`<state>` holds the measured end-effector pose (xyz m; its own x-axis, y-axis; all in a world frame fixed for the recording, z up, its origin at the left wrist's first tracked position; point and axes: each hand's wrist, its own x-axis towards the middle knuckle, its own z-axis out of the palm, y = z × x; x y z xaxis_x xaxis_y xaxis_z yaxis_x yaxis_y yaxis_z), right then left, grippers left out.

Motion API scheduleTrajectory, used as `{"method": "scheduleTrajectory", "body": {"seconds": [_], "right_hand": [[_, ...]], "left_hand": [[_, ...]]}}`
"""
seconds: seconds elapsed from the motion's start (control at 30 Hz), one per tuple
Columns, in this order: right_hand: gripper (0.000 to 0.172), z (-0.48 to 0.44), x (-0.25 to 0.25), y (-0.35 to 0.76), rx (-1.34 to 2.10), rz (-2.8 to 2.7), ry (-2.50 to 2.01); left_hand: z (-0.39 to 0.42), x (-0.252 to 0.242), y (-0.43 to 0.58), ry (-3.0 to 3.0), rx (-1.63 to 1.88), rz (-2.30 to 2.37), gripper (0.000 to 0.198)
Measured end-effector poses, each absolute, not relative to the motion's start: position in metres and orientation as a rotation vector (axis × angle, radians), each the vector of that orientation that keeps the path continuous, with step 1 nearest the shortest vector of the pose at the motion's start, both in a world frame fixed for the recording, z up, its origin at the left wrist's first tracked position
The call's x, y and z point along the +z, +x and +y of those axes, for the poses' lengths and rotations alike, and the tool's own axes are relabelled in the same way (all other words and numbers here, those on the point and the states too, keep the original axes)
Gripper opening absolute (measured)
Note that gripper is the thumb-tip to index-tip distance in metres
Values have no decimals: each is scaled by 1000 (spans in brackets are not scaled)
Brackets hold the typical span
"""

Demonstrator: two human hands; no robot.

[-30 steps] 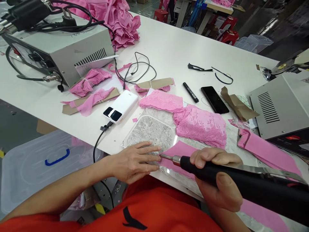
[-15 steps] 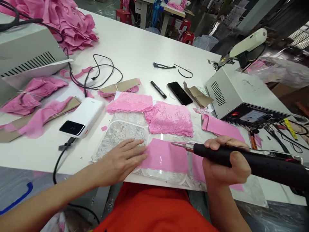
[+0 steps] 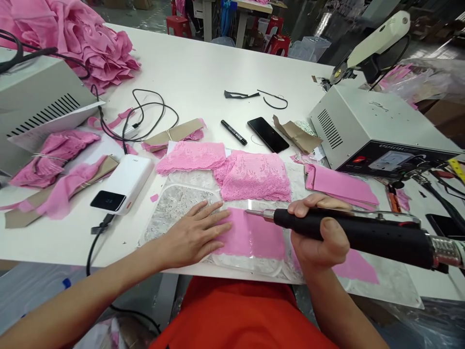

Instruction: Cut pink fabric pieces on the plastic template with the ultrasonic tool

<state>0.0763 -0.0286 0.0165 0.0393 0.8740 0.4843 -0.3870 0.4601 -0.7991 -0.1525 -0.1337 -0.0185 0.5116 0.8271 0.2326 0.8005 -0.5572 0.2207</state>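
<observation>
My left hand (image 3: 192,235) lies flat with fingers spread, pressing the left edge of a pink fabric piece (image 3: 254,237) that rests under a clear plate (image 3: 181,203) near the table's front edge. My right hand (image 3: 317,232) is wrapped round the black handle of a handheld cutting tool (image 3: 356,232). Its metal tip points left and hovers at the fabric's upper edge. Two pink lace pieces (image 3: 250,174) lie just beyond the fabric.
A grey control box (image 3: 366,135) stands at the right and another (image 3: 36,106) at the left. A white power bank (image 3: 125,184), black phone (image 3: 268,134), marker (image 3: 234,132), cables, cardboard scraps and a pink fabric heap (image 3: 83,39) lie on the white table.
The view swung right. The tool tip left the fabric's left edge beside my left fingers and now sits above its upper middle. My left hand stays flat on the fabric.
</observation>
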Motion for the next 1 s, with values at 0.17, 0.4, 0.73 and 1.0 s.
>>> {"method": "scheduleTrajectory", "body": {"seconds": [0.17,0.4,0.73,1.0], "right_hand": [[12,-28,14,75,1053,-1182,-505],[10,-26,17,76,1051,-1178,-522],[14,-15,22,109,910,-1062,-613],[13,-19,17,104,968,-1082,-581]], "left_hand": [[-133,-18,-152,2657,472,1437,38],[-132,-14,-152,2669,501,1415,37],[-133,-14,-152,2683,479,1419,37],[-132,-13,-153,2673,476,1416,38]]}}
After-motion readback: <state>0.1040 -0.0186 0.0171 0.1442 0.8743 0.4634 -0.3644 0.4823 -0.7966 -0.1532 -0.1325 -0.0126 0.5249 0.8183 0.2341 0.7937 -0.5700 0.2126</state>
